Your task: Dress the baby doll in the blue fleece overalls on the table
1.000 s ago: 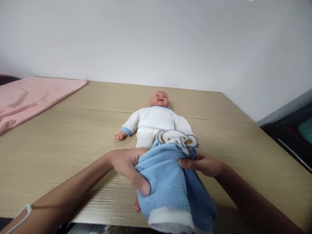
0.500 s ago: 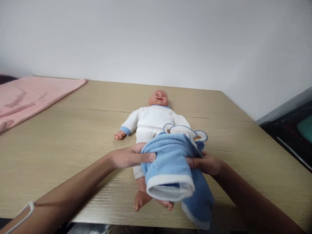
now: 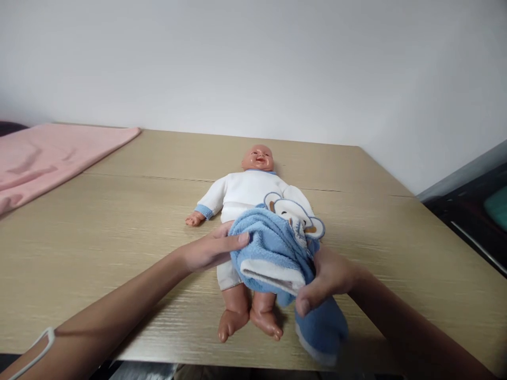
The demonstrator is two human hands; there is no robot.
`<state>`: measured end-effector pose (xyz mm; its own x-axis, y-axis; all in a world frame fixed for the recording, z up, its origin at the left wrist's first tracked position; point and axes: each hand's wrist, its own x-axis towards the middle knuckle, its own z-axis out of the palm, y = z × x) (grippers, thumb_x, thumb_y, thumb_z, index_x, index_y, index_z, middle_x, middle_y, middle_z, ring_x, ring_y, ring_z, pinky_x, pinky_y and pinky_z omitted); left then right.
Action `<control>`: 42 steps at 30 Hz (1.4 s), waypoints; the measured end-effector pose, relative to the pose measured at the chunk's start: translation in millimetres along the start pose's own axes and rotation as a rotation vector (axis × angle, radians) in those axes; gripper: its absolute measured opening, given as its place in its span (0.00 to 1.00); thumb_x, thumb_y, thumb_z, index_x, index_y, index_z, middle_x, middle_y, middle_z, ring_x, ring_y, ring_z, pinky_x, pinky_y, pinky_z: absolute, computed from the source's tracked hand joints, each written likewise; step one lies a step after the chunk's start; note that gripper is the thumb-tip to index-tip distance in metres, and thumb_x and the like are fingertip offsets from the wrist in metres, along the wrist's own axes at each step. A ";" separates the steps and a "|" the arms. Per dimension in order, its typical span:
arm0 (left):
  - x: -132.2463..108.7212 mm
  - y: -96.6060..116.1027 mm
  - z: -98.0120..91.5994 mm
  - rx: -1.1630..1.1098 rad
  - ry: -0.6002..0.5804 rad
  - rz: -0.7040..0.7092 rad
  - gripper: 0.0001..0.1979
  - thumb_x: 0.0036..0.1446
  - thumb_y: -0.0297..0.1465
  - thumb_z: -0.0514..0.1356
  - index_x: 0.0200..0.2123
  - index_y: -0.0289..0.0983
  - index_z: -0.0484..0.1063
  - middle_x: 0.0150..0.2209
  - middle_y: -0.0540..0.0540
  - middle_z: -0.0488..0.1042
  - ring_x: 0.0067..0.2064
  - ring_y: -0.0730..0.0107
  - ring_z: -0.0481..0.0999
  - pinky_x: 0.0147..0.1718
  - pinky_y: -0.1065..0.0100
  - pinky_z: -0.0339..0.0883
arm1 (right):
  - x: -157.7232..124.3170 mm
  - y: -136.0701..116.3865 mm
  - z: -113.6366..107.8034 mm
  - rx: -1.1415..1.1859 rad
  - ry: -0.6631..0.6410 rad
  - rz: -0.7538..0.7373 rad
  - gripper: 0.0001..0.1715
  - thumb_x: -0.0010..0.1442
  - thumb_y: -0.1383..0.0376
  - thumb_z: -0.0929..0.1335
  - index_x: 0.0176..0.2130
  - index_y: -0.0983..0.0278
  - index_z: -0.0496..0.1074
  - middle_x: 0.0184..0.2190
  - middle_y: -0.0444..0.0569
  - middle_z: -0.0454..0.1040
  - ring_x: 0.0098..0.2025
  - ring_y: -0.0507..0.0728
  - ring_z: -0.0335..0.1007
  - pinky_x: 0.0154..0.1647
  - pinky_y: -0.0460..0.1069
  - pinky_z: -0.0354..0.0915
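A baby doll (image 3: 247, 192) in a white top with blue cuffs lies on its back on the wooden table (image 3: 119, 227), head away from me, bare feet toward me. A bunched blue fleece garment (image 3: 273, 248) with a white hem and an animal patch covers its hips and right side. My left hand (image 3: 212, 249) grips the garment's left edge at the doll's waist, thumb on top. My right hand (image 3: 327, 277) is closed on the garment's right side, fingers curled over the fabric near the doll's legs.
A pink blanket (image 3: 43, 158) lies spread at the table's far left. A white wall stands behind the table. To the right, beyond the table edge, sits a dark surface (image 3: 471, 216) with a teal item on it.
The garment has been drawn up from the doll's feet to its hips, baring both legs and feet. My right hand has shifted over the fabric's front.
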<state>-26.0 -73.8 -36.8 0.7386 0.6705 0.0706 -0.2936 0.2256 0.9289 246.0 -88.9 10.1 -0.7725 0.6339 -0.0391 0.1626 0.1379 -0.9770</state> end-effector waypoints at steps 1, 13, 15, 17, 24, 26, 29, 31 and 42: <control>0.0 0.6 -0.3 0.014 -0.031 0.018 0.35 0.63 0.55 0.73 0.62 0.36 0.79 0.54 0.35 0.85 0.59 0.46 0.85 0.61 0.52 0.76 | -1.3 -0.9 1.8 -0.017 0.004 0.007 0.40 0.50 0.38 0.83 0.51 0.61 0.83 0.40 0.52 0.86 0.49 0.68 0.85 0.53 0.57 0.81; -5.2 28.0 44.4 0.597 0.338 0.091 0.28 0.66 0.39 0.73 0.66 0.41 0.73 0.59 0.43 0.82 0.61 0.51 0.81 0.60 0.58 0.76 | 8.8 -20.0 21.2 -0.174 0.479 -0.032 0.10 0.63 0.64 0.71 0.44 0.60 0.81 0.42 0.49 0.84 0.51 0.65 0.79 0.63 0.57 0.74; -18.8 27.5 56.1 0.671 0.465 0.068 0.23 0.68 0.37 0.69 0.63 0.42 0.73 0.58 0.44 0.82 0.60 0.52 0.81 0.59 0.59 0.76 | 5.2 -27.7 25.7 -0.230 0.413 -0.002 0.08 0.65 0.66 0.70 0.42 0.61 0.81 0.41 0.47 0.85 0.48 0.63 0.79 0.59 0.55 0.75; -38.3 23.1 69.8 0.752 0.576 0.002 0.20 0.69 0.37 0.66 0.61 0.42 0.71 0.55 0.45 0.83 0.57 0.53 0.82 0.55 0.60 0.76 | -0.4 -36.1 34.4 -0.275 0.307 0.086 0.06 0.65 0.67 0.70 0.40 0.61 0.80 0.38 0.45 0.84 0.44 0.60 0.79 0.52 0.53 0.75; -106.0 -6.6 99.9 0.904 0.764 -0.390 0.19 0.68 0.47 0.62 0.55 0.44 0.67 0.37 0.50 0.81 0.38 0.52 0.81 0.36 0.61 0.69 | -4.3 -58.2 79.4 -0.414 0.184 0.289 0.08 0.63 0.60 0.74 0.41 0.61 0.77 0.35 0.45 0.83 0.32 0.56 0.72 0.34 0.50 0.64; -114.3 -13.0 100.0 0.918 0.761 -0.434 0.19 0.69 0.47 0.61 0.55 0.45 0.66 0.37 0.50 0.80 0.39 0.51 0.81 0.38 0.61 0.68 | -1.4 -57.9 87.5 -0.491 0.180 0.296 0.11 0.64 0.60 0.72 0.46 0.61 0.77 0.39 0.49 0.84 0.37 0.59 0.75 0.37 0.52 0.63; -119.1 -18.6 97.0 0.925 0.715 -0.457 0.17 0.71 0.46 0.58 0.56 0.45 0.66 0.40 0.48 0.82 0.41 0.48 0.82 0.41 0.59 0.67 | 2.7 -53.4 95.1 -0.614 0.147 0.327 0.15 0.65 0.61 0.71 0.50 0.64 0.77 0.44 0.54 0.84 0.43 0.63 0.77 0.42 0.54 0.64; -119.6 -19.6 95.1 0.921 0.688 -0.463 0.18 0.71 0.45 0.57 0.58 0.44 0.66 0.43 0.45 0.83 0.44 0.46 0.83 0.44 0.57 0.67 | 4.4 -49.9 98.7 -0.702 0.114 0.371 0.16 0.66 0.60 0.70 0.50 0.65 0.77 0.45 0.58 0.84 0.43 0.65 0.77 0.43 0.55 0.63; -125.3 -21.4 90.4 0.937 0.498 -0.488 0.19 0.69 0.39 0.56 0.61 0.43 0.68 0.50 0.41 0.85 0.50 0.43 0.84 0.49 0.54 0.69 | 3.1 -44.8 108.8 -0.883 0.019 0.471 0.19 0.66 0.56 0.71 0.50 0.65 0.79 0.42 0.60 0.86 0.44 0.71 0.82 0.43 0.58 0.66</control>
<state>-57.4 -226.5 -32.7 0.2689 0.9067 -0.3249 0.6719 0.0651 0.7378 169.6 -175.9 31.0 -0.5031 0.7805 -0.3710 0.8533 0.3805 -0.3565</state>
